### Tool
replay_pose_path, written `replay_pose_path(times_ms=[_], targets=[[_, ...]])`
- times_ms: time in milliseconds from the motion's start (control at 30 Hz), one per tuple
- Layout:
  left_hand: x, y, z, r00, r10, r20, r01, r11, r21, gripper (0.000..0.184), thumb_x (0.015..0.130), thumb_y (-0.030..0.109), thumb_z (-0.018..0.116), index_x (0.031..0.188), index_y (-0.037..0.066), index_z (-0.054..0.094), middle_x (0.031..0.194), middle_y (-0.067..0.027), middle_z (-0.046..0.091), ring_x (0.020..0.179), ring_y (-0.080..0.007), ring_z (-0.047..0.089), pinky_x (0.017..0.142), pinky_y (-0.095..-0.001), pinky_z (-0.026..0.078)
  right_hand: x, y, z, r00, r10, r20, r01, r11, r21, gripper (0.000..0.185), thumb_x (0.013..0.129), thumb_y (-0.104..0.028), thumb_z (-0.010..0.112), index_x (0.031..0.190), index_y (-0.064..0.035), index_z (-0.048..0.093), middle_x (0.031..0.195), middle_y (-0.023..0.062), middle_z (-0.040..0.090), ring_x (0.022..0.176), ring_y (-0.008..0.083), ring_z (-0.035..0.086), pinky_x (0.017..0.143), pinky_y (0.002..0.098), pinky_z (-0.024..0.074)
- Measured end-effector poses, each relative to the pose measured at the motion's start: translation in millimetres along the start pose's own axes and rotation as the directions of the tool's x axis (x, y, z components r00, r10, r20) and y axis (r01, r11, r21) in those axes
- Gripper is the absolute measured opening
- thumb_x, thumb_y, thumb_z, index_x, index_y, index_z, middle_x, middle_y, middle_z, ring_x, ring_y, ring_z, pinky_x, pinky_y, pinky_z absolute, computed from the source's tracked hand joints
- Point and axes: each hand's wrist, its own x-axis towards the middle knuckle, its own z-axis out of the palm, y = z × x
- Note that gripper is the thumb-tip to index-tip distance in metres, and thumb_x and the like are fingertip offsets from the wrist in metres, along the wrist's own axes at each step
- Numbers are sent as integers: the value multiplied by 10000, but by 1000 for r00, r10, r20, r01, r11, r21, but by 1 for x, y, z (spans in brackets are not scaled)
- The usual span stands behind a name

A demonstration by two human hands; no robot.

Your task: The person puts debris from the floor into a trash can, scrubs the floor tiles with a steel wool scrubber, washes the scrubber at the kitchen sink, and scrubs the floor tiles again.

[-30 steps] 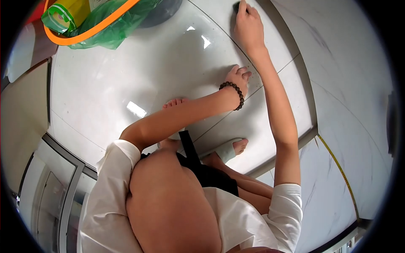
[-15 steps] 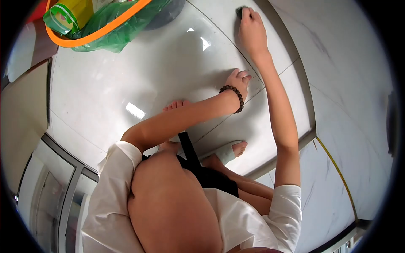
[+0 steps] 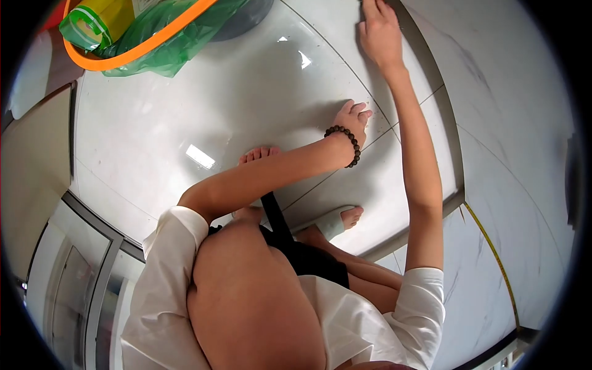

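My left hand (image 3: 354, 122), with a dark beaded bracelet (image 3: 346, 140) at its wrist, rests on the pale tiled floor (image 3: 259, 92). Its fingers are apart and hold nothing. Farther forward, near the raised grey edge at the right, my right hand (image 3: 381, 38) is low over the tiles with its fingers bent. The top border of the view cuts off its fingertips. Only a sliver of the small dark pad under them shows.
At the upper left stands an orange-rimmed container (image 3: 132, 54) with a green plastic bag (image 3: 172, 46) and a yellow-green package (image 3: 102, 24). A yellow measuring tape (image 3: 493, 250) lies along the marbled surface at the right. My bare feet are below my left forearm.
My right hand has moved forward and right, toward the grey edge, and the dark pad beneath it is now mostly out of view. My left hand stays planted on the floor.
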Motion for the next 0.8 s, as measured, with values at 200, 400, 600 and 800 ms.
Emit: replay_pose_path(times_ms=[200, 400, 600, 800], targets=[[23, 15, 23, 987, -157, -34, 157, 988, -2, 500, 1049, 192, 350, 1529, 66, 413, 1577, -23, 422, 1500, -190, 293, 1254, -386, 167, -47, -54, 15, 890, -454, -42, 453, 871, 188, 594, 726, -34, 692, 1310, 15, 594, 1310, 127, 637, 1301, 310, 544, 1124, 446, 406], [11, 6, 12, 996, -85, 0, 85, 995, -57, 494, 1036, 193, 394, 1510, 67, 451, 1573, -22, 427, 1497, -205, 297, 1250, -399, 172, -27, -21, 10, 854, -517, 54, 486, 831, 271, 570, 762, -39, 666, 1330, -36, 618, 1380, 80, 619, 1320, 301, 530, 1132, 448, 405], [-2, -4, -2, 999, 24, 25, -22, 998, -65, 528, 997, 187, 495, 1499, 28, 459, 1600, -37, 390, 1510, -234, 272, 1249, -432, 171, 31, 64, 14, 952, 136, 274, -214, 937, 277, 454, 979, -146, 444, 1409, -70, 566, 1404, 169, 595, 1319, 351, 529, 1107, 372, 415], [1, -1, -7, 996, 49, 80, -44, 997, -69, 547, 994, 212, 514, 1505, 28, 454, 1631, -28, 339, 1520, -239, 245, 1249, -440, 164, 31, 65, 23, 995, -92, -44, 100, 958, 269, 474, 1019, -203, 393, 1434, -7, 513, 1463, 193, 534, 1338, 376, 500, 1122, 353, 386]])
